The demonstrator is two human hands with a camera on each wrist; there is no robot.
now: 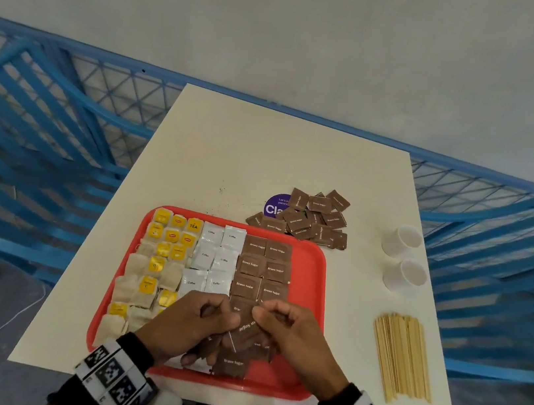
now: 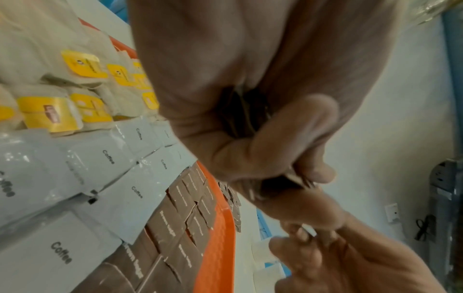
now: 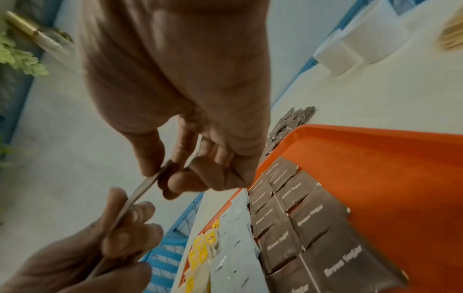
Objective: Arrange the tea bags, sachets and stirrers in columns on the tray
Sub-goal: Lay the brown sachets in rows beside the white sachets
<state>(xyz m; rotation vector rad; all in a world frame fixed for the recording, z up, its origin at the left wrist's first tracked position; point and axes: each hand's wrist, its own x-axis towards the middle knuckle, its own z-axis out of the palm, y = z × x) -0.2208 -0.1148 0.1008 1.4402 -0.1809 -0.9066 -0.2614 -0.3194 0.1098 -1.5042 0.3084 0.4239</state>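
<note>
A red tray (image 1: 313,268) holds columns of tea bags (image 1: 160,255) at its left, white coffee sachets (image 1: 212,256) in the middle and brown sugar sachets (image 1: 262,267) to their right. Over the tray's near part my left hand (image 1: 203,317) grips a fanned stack of brown sugar sachets (image 1: 231,360). My right hand (image 1: 279,322) pinches the top sachet (image 1: 245,329) of that stack between thumb and forefinger; the right wrist view shows this sachet (image 3: 142,186) edge-on between both hands. Wooden stirrers (image 1: 402,354) lie bundled on the table right of the tray.
A loose pile of brown sugar sachets (image 1: 311,217) lies beyond the tray's far right corner, partly over a purple sticker (image 1: 274,205). Two white paper cups (image 1: 403,240) lie on their sides at the right. A blue railing (image 1: 60,136) surrounds the white table (image 1: 266,153).
</note>
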